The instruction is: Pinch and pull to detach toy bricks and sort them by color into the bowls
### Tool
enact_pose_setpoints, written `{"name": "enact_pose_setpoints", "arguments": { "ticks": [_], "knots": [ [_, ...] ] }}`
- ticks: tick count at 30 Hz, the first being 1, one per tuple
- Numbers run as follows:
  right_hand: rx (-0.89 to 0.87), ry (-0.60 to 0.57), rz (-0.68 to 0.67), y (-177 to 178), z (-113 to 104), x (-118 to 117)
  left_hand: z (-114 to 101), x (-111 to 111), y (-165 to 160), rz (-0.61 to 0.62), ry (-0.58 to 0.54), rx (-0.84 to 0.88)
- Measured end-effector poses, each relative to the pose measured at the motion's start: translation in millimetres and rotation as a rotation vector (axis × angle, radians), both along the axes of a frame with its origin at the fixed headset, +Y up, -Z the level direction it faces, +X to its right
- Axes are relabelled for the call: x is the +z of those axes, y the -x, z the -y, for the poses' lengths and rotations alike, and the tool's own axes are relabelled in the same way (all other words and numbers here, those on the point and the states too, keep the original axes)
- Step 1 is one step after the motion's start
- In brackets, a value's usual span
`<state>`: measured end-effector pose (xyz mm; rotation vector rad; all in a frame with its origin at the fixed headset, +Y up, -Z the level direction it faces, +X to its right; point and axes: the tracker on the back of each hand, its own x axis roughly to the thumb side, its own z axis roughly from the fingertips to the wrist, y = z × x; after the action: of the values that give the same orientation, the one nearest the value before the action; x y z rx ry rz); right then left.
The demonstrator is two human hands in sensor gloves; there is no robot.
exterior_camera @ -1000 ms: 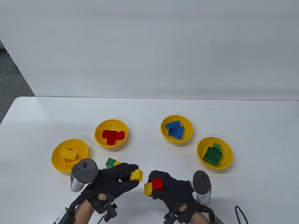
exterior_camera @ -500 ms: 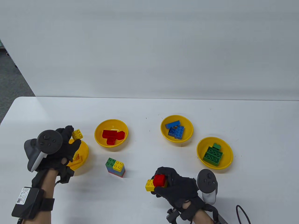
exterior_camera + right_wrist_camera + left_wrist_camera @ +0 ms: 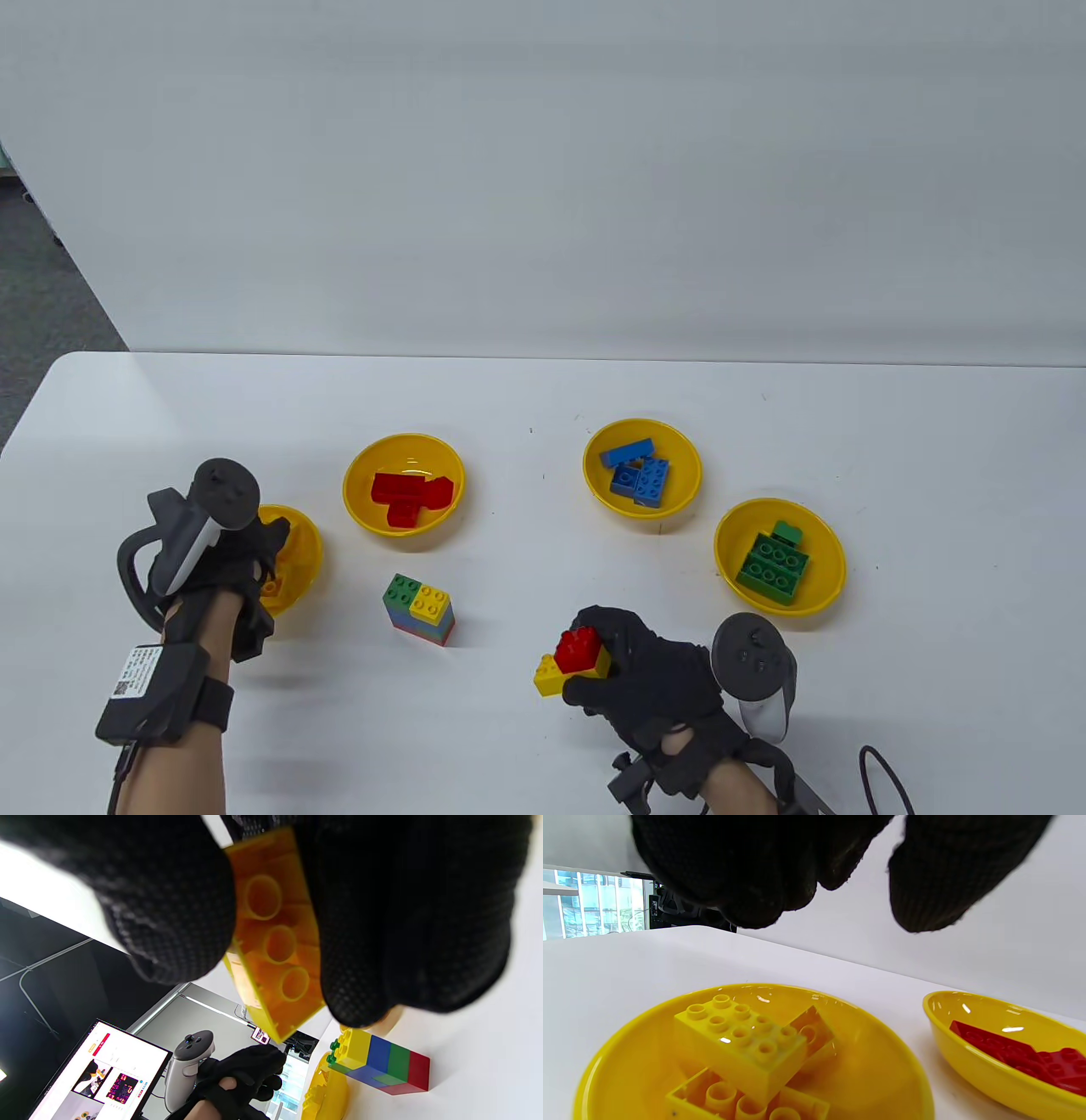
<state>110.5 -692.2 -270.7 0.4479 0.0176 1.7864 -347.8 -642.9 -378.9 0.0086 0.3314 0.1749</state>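
Since half a second ago the left hand (image 3: pixel 222 556) has dropped over the leftmost bowl (image 3: pixel 307 552), and the small yellow brick then pinched above the rim is no longer seen between its fingers (image 3: pixel 941 878), which hang relaxed and apart over the bowl in the left wrist view. The right hand (image 3: pixel 653 679) has barely shifted; its fingers are curled round a long yellow brick (image 3: pixel 570 668) with a red brick (image 3: pixel 579 647) still pressed on top.

The bricks are judged light, rigid and smooth, with friction-fit studs; the red one would best be pinched on opposite side walls and pulled straight off while the yellow one is braced from below.

Between the hands a stacked block (image 3: pixel 420 609) stands on the table (image 3: pixel 543 399), green and yellow on top, with blue, green and red layers shown in the right wrist view.

Yellow bricks lie in the leftmost bowl, red bricks in the second bowl (image 3: pixel 356 501), blue bricks in the third bowl (image 3: pixel 687 475), and green bricks in the rightmost bowl (image 3: pixel 827 577).
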Motion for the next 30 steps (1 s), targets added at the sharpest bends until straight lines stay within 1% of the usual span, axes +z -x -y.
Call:
{"name": "enact_pose_setpoints", "arguments": {
  "ticks": [4,7,8,9,11,12,13,14,15,18,20,22,24,25,27,28,30],
  "knots": [
    [-0.029,-0.007,0.002,1,1,2,-29,16,-17,0.066,-0.093,0.011],
    [-0.043,-0.005,-0.004,2,0,2,-52,31,-45,0.174,-0.164,0.056],
    [-0.04,-0.005,-0.005,3,0,3,-61,39,-62,0.246,-0.19,0.091],
    [-0.037,-0.001,-0.007,4,0,3,-66,44,-73,0.291,-0.205,0.106],
    [-0.035,-0.003,-0.016,6,0,3,-80,62,-112,0.484,-0.233,0.163],
    [-0.028,-0.003,-0.014,6,0,4,-83,68,-127,0.574,-0.224,0.19],
    [-0.026,-0.009,-0.01,6,0,4,-85,77,-148,0.704,-0.189,0.23],
    [-0.026,-0.015,-0.01,7,-1,5,-84,85,-166,0.81,-0.139,0.271],
    [-0.019,-0.026,-0.01,7,-2,5,-81,92,-184,0.888,-0.08,0.309],
    [-0.018,-0.047,-0.014,9,-3,7,-69,104,-216,0.987,0.003,0.35],
    [-0.019,-0.062,-0.019,10,-5,9,-57,106,-231,1.019,0.07,0.357],
    [-0.023,-0.07,-0.028,11,-6,10,-49,105,-236,1.027,0.109,0.372],
    [0.007,-0.079,-0.039,11,-5,10,-43,105,-237,1.005,0.062,0.374],
    [-0.003,-0.081,-0.053,12,-5,10,-40,104,-237,0.995,0.06,0.361],
    [-0.031,-0.085,-0.056,12,-6,10,-32,102,-237,0.996,0.115,0.347],
    [-0.008,-0.099,-0.05,12,-7,11,-29,100,-236,1.005,0.146,0.383],
    [-0.009,-0.114,-0.055,12,-7,12,-25,97,-234,1.011,0.149,0.455]
  ]
}}
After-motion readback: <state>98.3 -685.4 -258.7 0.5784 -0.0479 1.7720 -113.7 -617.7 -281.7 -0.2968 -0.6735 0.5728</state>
